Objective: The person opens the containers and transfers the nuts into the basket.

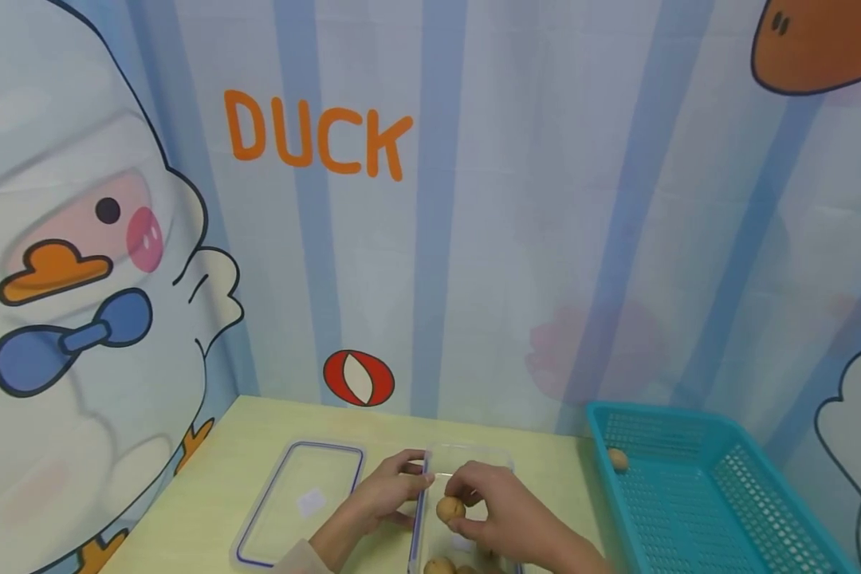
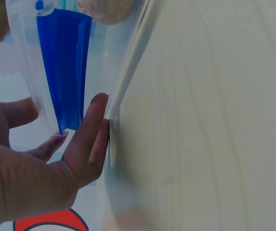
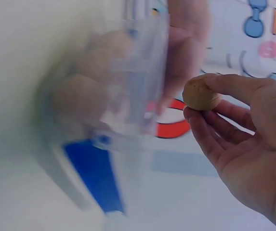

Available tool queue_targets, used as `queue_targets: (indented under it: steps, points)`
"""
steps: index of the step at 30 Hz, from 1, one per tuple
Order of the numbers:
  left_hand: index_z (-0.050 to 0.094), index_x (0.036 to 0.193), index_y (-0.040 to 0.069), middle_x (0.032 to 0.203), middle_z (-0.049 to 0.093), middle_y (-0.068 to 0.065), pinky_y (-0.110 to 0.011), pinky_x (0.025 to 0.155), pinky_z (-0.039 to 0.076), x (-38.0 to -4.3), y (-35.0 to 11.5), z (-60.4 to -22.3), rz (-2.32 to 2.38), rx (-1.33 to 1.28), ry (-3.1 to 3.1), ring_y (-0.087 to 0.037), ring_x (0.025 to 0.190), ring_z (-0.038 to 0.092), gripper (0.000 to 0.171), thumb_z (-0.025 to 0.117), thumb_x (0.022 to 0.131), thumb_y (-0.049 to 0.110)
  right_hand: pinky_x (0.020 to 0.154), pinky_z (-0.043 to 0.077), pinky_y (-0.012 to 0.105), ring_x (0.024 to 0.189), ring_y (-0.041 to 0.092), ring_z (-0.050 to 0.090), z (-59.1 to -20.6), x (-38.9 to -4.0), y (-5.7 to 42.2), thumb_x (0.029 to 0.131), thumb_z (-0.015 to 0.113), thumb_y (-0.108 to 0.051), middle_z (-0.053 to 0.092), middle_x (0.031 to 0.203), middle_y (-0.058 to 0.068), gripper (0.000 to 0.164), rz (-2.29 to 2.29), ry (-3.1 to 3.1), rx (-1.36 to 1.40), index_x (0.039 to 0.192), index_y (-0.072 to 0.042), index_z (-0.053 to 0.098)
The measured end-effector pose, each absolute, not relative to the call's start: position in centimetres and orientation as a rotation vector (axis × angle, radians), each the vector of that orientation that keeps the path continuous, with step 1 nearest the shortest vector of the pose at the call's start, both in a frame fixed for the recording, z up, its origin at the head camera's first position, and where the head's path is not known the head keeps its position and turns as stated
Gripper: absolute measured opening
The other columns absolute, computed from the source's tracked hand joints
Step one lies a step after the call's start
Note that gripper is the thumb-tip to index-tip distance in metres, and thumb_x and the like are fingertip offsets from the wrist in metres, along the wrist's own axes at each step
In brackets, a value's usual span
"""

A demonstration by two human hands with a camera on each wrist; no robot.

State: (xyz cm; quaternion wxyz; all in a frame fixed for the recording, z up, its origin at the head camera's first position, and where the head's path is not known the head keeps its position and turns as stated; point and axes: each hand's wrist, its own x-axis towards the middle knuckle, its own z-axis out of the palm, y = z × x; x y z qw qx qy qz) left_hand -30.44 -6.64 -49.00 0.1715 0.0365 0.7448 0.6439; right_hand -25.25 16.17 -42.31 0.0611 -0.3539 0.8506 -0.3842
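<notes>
A clear plastic food container [image 1: 469, 458] stands on the table with several walnuts [image 1: 440, 566] at its near end. My left hand [image 1: 387, 494] grips its left side, thumb at the rim and fingers along the outer wall. In the left wrist view those fingers lie beside a blue latch [image 2: 65, 72] on the container. Between the thumb and fingertips of my right hand [image 1: 509, 514] is one walnut [image 1: 450, 509], held over the container. The right wrist view shows this walnut [image 3: 200, 95] above the rim level, apart from the blurred container wall [image 3: 142, 82].
To the left, a clear lid [image 1: 323, 466] with a blue seal lies flat on the pale wooden table [image 1: 194, 510]. A turquoise basket [image 1: 703, 510] stands at the right, with one walnut [image 1: 618, 459] in its far left corner. A printed curtain [image 1: 502, 239] hangs behind.
</notes>
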Motion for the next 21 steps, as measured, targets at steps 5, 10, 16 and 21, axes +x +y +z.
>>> queue_targets:
  steps: [5, 10, 16, 21]
  points:
    - [0.047, 0.155, 0.003, 0.143, 0.055, -0.023, -0.052, 0.075, 0.064, -30.5, -6.7, -49.0, 1.826, 0.092, 2.114, -0.043, 0.124, 0.061, 0.059, 0.069, 0.104, 0.021, 0.087, 0.06, 0.027, 0.098, 0.005, 0.066, -39.8, -24.5, 17.7, 0.096, 0.081, -0.013, 0.067, 0.106, -0.011, 0.022, -1.166, 2.617, -1.313, 0.114, -0.02, 0.071]
    - [0.046, 0.156, 0.003, 0.143, 0.055, -0.022, -0.049, 0.073, 0.064, -30.5, -6.7, -49.1, 1.831, 0.098, 2.108, -0.041, 0.122, 0.062, 0.06, 0.069, 0.104, 0.02, 0.085, 0.061, 0.029, 0.097, 0.006, 0.067, -37.2, -24.2, 19.8, 0.098, 0.079, -0.018, 0.068, 0.108, -0.011, 0.021, -1.164, 2.705, -1.467, 0.117, -0.022, 0.07]
    - [0.045, 0.156, 0.003, 0.142, 0.056, -0.021, -0.047, 0.072, 0.064, -30.5, -6.8, -49.2, 1.834, 0.1, 2.106, -0.039, 0.12, 0.062, 0.061, 0.07, 0.103, 0.02, 0.086, 0.062, 0.03, 0.099, 0.008, 0.069, -34.8, -24.9, 22.9, 0.096, 0.081, -0.019, 0.068, 0.111, -0.011, 0.024, -1.173, 2.84, -1.376, 0.118, -0.022, 0.072]
    - [0.046, 0.156, 0.003, 0.142, 0.055, -0.02, -0.047, 0.072, 0.064, -30.6, -6.8, -49.4, 1.843, 0.105, 2.1, -0.037, 0.119, 0.062, 0.06, 0.069, 0.104, 0.02, 0.089, 0.061, 0.031, 0.101, 0.01, 0.07, -33.5, -25.8, 25.8, 0.097, 0.08, -0.023, 0.069, 0.113, -0.011, 0.025, -1.18, 2.948, -1.158, 0.12, -0.023, 0.073]
